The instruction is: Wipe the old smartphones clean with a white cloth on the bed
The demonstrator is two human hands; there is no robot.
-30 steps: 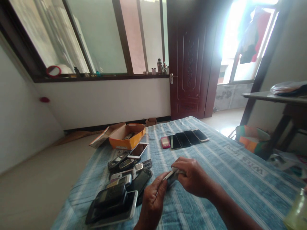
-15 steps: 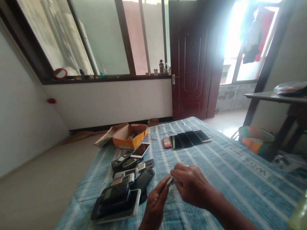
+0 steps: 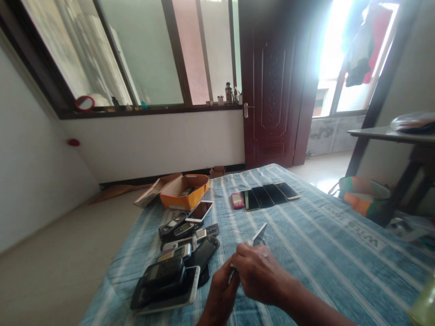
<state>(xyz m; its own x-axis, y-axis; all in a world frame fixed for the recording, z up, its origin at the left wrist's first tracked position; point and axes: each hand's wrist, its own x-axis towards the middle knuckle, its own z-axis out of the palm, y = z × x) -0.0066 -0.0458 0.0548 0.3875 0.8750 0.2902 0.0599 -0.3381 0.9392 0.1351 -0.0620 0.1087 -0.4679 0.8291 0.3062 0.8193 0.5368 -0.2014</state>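
Observation:
A thin, pale, flat object (image 3: 260, 232), seen nearly edge-on, sticks out beyond my fingers; its kind cannot be made out. Its near end is hidden between my left hand (image 3: 221, 287) and my right hand (image 3: 261, 270), which meet around it. Both hands are closed. Whitish, crumpled material (image 3: 249, 242) shows at my right fingertips. Left of my hands lies a pile of mobile phones, among them a dark smartphone (image 3: 205, 251), a keypad phone (image 3: 208, 231) and a white-edged smartphone (image 3: 195, 290) under a black device (image 3: 163, 275).
A striped blue bedsheet (image 3: 299, 253) lies under everything. Farther off are an opened orange box (image 3: 186, 199), a white smartphone (image 3: 200, 211), a pink-edged item (image 3: 237, 200) and a row of dark smartphones (image 3: 268, 194). A brown door (image 3: 268, 104) stands behind.
My right hand has moved a little down and left, closer to my left hand. More of the pale flat object now shows beyond the fingers, pointing up and right.

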